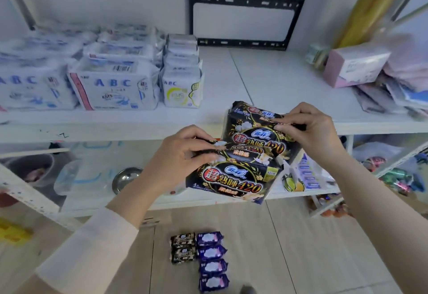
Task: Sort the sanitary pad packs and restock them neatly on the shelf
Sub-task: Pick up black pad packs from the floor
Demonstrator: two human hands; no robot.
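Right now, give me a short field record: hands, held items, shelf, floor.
left hand: grips the black packs' left edge
right hand: pinches the top pack's upper edge
black packs: stacked, held in front of the shelf
shelf: white ABC packs at left, pink box at right
floor: two small black packs beside four purple packs

Black packs (254, 149) stacked midair (marked 420); white packs (111, 85) shelved left.

I see a white flat shelf board (266, 80). On its left side stand rows of white plastic packs printed ABC (113, 85), and on its right side a pink-and-white carton (354, 67). On the pale wooden floor (301, 247) lie two small black packs (183, 248), just beside four purple packs (212, 261).
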